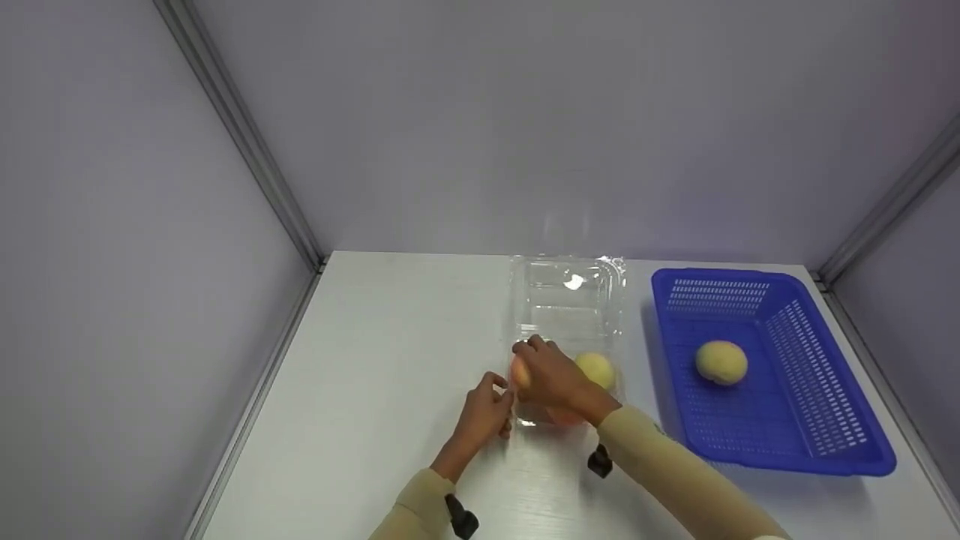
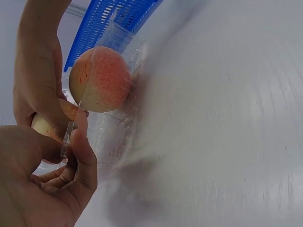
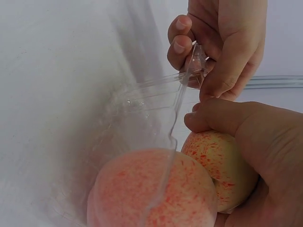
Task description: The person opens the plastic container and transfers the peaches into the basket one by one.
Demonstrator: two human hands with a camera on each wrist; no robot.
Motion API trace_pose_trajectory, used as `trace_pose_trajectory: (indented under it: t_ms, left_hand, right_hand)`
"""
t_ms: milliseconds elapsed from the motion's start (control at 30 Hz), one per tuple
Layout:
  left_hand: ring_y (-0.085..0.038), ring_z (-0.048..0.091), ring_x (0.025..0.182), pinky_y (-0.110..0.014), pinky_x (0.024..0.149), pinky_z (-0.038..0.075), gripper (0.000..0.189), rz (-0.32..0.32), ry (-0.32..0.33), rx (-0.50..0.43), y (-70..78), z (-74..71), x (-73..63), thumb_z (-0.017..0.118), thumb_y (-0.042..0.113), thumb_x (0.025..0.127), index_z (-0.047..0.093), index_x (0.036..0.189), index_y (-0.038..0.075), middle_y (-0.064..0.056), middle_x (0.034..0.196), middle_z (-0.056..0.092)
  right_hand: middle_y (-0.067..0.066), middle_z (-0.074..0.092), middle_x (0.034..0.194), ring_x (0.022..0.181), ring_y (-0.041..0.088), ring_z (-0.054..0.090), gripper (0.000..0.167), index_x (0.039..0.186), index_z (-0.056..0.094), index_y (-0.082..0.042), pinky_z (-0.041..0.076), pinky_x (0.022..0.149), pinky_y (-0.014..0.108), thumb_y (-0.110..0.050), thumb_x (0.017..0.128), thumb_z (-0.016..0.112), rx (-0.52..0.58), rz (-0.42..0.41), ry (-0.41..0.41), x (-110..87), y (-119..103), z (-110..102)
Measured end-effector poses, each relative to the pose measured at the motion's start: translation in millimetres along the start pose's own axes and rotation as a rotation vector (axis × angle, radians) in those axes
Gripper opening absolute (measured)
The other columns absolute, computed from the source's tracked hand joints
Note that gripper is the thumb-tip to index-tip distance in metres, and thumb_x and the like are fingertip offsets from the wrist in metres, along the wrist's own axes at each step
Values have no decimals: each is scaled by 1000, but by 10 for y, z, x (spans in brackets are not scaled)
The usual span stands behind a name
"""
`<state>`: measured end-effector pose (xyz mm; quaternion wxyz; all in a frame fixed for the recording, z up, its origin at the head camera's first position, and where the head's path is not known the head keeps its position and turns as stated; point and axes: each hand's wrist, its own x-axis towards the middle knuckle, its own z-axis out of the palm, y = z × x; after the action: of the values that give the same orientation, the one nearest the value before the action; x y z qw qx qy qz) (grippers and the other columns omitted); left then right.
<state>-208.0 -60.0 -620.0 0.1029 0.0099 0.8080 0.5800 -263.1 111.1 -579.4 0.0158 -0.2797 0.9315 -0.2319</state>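
Observation:
A clear plastic clamshell box point(image 1: 568, 319) lies on the white table with its lid folded back toward the rear wall. My left hand point(image 1: 484, 411) is at its left side, pinching the rim between thumb and fingers. Inside the box my right hand point(image 1: 553, 379) grips a yellow-and-red peach point(image 3: 220, 165), its fingers curled round it at the left side. Another peach point(image 1: 596, 370) sits at the right in the box. A redder peach point(image 2: 106, 78) rests in the near part, behind the clear wall, partly hidden by my right wrist in the head view.
A blue perforated basket point(image 1: 772, 424) stands to the right of the box, with one pale yellow peach point(image 1: 721, 362) in it. Grey panel walls with metal edge rails point(image 1: 247, 142) enclose the table at the back and both sides.

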Motion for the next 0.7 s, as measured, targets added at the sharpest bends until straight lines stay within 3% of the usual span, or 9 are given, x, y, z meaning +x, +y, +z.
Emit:
trace_pose_trajectory:
  t_ms: [233,700]
  left_hand:
    - [-11,59,50,-25,48,54,16,27,4,11,-20,1,2,57,12,108,55,121,2,-21,78,70]
    - [-11,58,52,-25,47,54,17,-11,2,-3,-11,4,15,56,12,108,55,121,1,-12,75,66]
  right_hand:
    - [18,61,125,102,37,61,67,134,59,-2,61,85,47,-13,75,88,-12,-33,23,-14,-43,-87]
    - [19,61,133,112,40,62,73,139,58,-3,62,89,49,-16,74,91,-2,-15,22,-38,-75,-231]
